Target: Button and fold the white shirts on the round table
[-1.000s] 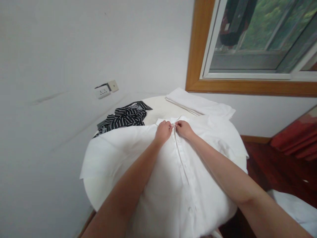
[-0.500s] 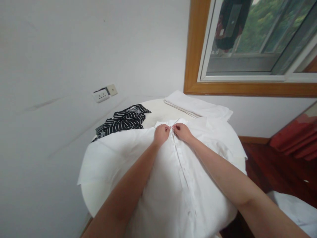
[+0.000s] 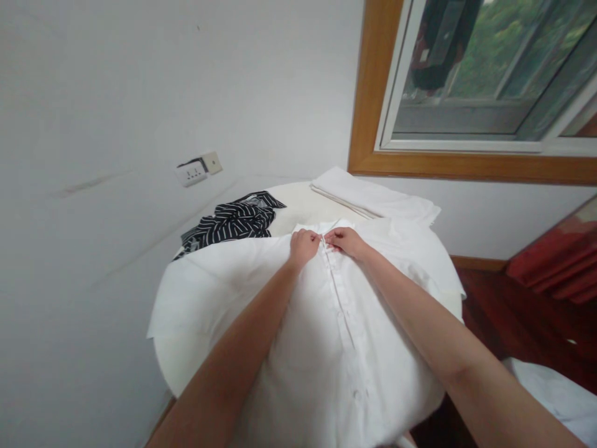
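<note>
A white button-up shirt (image 3: 336,348) lies spread front-up over a round white table (image 3: 298,202), its button placket running toward me. My left hand (image 3: 303,246) and my right hand (image 3: 345,241) meet at the top of the placket near the collar. Both hands are closed in a pinch on the shirt's two front edges, fingertips almost touching each other. What lies between the fingertips is too small to make out.
A crumpled black-and-white striped garment (image 3: 233,224) lies at the table's back left. A folded white cloth (image 3: 373,198) sits at the back right under a wood-framed window (image 3: 368,93). A wall socket (image 3: 198,168) is on the left wall. Red fabric (image 3: 555,264) and dark wooden floor are at right.
Both hands stay pinched at the shirt's collar end with only slight finger movement. The view has shifted a little.
</note>
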### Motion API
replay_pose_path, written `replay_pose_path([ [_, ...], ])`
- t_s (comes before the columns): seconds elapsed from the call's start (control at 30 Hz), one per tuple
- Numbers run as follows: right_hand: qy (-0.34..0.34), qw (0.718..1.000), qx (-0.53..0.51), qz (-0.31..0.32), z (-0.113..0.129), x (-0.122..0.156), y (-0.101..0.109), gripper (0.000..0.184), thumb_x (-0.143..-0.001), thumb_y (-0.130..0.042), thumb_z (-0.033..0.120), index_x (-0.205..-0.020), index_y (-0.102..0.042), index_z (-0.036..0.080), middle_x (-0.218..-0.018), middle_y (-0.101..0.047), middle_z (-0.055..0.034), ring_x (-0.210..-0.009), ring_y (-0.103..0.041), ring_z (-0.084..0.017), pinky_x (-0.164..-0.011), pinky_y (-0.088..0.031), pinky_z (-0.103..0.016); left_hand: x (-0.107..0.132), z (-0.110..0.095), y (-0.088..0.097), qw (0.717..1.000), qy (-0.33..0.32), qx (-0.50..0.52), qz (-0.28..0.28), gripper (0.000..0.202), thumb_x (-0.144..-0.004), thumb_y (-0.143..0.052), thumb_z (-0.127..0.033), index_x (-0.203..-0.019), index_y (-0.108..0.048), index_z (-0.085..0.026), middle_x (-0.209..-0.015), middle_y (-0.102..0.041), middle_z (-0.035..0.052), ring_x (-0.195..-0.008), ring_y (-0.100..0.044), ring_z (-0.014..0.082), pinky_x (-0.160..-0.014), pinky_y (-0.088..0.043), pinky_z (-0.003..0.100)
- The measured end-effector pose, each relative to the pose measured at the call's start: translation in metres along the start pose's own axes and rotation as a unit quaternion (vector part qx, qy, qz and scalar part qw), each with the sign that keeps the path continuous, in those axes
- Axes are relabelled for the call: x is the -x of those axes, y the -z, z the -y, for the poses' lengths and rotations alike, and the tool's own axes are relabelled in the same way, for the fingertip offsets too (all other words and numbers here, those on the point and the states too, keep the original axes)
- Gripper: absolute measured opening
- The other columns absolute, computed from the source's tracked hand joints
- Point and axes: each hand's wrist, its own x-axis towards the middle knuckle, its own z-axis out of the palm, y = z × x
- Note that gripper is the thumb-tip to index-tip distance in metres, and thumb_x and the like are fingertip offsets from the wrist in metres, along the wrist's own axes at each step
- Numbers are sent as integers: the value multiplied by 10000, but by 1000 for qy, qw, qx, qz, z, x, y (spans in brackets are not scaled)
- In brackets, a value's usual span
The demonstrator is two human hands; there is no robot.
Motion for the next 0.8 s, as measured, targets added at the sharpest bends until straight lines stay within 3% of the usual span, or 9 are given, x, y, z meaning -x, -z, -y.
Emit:
replay_pose_path([
  [0.2, -81, 997, -15, 9, 9, -7, -2, 102, -672, -684, 52, -692, -643, 142, -564, -650, 7, -533, -607, -103, -462, -477, -166, -1, -1, 3, 1000, -1, -10, 10, 284, -897, -495, -320, -906, -741, -178, -952, -723, 87, -980, -610, 212, -915, -396, 329],
  [0.5, -28, 998, 31, -39, 3, -7, -13, 82, -688, -676, 66, -706, -647, 141, -497, -611, 32, -468, -584, -100, -420, -447, -160, 1, 0, -1, 999, -13, -50, 4, 291, -918, -441, -276, -932, -713, -173, -982, -709, 85, -1025, -582, 202, -936, -376, 325],
  [0.8, -60, 997, -45, -32, 7, -5, -13, 89, -682, -689, 79, -679, -627, 143, -556, -639, 2, -592, -653, -129, -497, -511, -174, 3, 1, -6, 998, -30, -54, -23, 309, -923, -415, -284, -896, -699, -166, -967, -698, 109, -1007, -577, 225, -932, -373, 358],
])
